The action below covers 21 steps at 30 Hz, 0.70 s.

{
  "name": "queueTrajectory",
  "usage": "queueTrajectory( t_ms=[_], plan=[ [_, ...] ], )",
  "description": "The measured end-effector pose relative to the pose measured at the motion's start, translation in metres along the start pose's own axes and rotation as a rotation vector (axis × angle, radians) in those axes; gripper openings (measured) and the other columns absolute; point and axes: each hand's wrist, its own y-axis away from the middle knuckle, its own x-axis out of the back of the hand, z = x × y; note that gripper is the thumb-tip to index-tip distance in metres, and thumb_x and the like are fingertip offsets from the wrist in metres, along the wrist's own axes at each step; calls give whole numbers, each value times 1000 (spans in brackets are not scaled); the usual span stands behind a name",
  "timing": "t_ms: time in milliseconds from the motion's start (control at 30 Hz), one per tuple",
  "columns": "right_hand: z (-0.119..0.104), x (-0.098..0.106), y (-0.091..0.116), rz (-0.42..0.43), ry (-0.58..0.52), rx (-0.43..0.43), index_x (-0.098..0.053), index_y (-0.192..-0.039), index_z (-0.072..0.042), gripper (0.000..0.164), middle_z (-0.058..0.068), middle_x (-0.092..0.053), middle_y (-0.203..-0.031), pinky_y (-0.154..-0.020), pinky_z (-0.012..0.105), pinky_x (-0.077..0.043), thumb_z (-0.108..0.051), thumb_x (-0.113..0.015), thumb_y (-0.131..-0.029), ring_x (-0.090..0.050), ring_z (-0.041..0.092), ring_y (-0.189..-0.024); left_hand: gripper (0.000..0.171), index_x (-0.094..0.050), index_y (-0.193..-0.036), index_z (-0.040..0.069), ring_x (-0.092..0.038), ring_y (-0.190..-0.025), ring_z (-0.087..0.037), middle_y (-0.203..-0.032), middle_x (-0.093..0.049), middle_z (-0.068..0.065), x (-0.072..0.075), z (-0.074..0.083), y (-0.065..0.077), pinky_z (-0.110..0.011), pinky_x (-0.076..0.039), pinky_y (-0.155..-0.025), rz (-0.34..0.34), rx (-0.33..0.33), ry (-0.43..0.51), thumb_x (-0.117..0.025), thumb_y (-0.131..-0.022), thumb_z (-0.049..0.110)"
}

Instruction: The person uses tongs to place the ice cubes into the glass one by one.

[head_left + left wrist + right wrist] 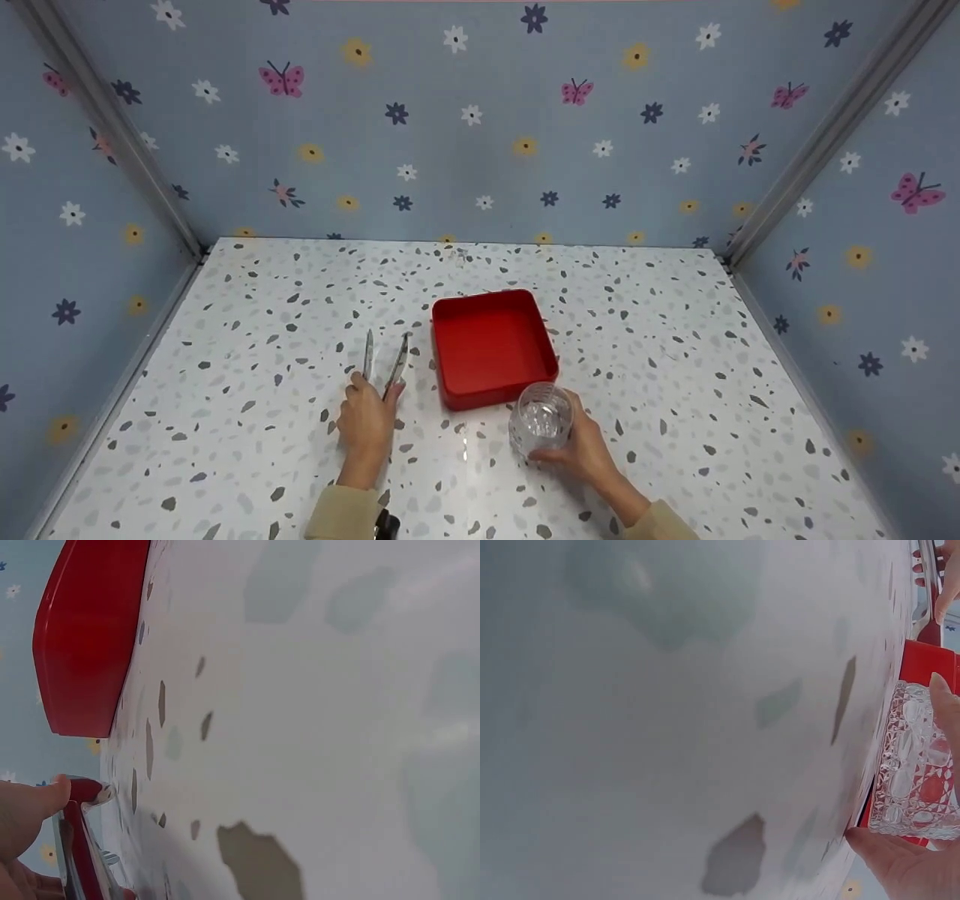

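Observation:
In the head view my left hand (366,420) grips a pair of metal tongs (397,365), whose two arms are spread apart and point away from me. The left wrist view shows the thumb on the tongs (84,847), which reflect red. My right hand (589,450) holds a clear cut-glass tumbler (541,420), thumb on the near side and fingers round the right. Its mouth faces up; whether its base touches the table I cannot tell. Just beyond the glass lies a square red tray (495,341) with raised walls and a bare inside.
A white speckled table (262,360) lies under everything. Blue walls (480,82) with flowers and butterflies enclose it at the back and both sides, joined by grey corner strips (124,135). The red tray stands between the tongs and the tumbler, slightly farther off.

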Motion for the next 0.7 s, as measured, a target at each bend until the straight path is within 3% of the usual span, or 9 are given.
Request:
queueTrajectory(
  t_ms=[167,400,700],
  plan=[
    [1,0,-1,-8,5,18,-30,-130,-13,103,9,-50,-122,-93,42,-34,-32,-86,-45,-47,27,-112,70,-39,-111,-11,-53,-79,-45,-90,-50,-28,3,0,-1,-52,-42,-58,14,-29,-3,-65,-75,44],
    [1,3,0,-16,25,35,-30,-130,-11,104,10,-50,-123,-93,42,-34,-29,-86,-45,-46,28,-113,69,-42,-117,-15,-41,-108,-43,-120,-40,-30,11,0,0,-53,-42,-68,107,-217,-26,-61,-80,40],
    [0,12,6,-69,55,8,-36,-128,-1,93,14,-51,-120,-92,42,-36,-20,-84,-51,-47,29,-111,59,-38,-126,-9,-30,-120,-43,-131,-34,-26,23,13,1,-57,-33,-83,67,-375,46,-56,-86,30]
  ],
)
